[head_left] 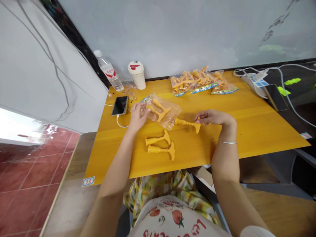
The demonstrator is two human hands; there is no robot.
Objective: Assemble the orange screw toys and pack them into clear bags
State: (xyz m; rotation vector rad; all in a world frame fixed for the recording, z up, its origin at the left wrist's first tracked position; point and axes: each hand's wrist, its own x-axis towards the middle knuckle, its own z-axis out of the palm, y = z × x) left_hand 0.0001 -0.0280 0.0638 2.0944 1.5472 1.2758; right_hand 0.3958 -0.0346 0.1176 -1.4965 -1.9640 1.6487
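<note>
My right hand [214,117] pinches the T-shaped end of a yellow plastic T-handled piece [185,122], its flared end pointing left. My left hand [138,116] grips the left end of a clear plastic bag [170,104], thumb on top. Inside that bag are two more yellow T-handled pieces [161,112]. Closer to me, two loose yellow T-handled pieces [161,149] lie side by side on the table, handles to the right. The exact kind of these pieces cannot be made out.
Filled bags of yellow pieces [191,81] lie along the back of the wooden table [111,158]. A water bottle [110,72], a lidded cup [138,77] and a charging phone [120,105] stand or lie back left. At right are a power strip [258,80] and another phone [276,97].
</note>
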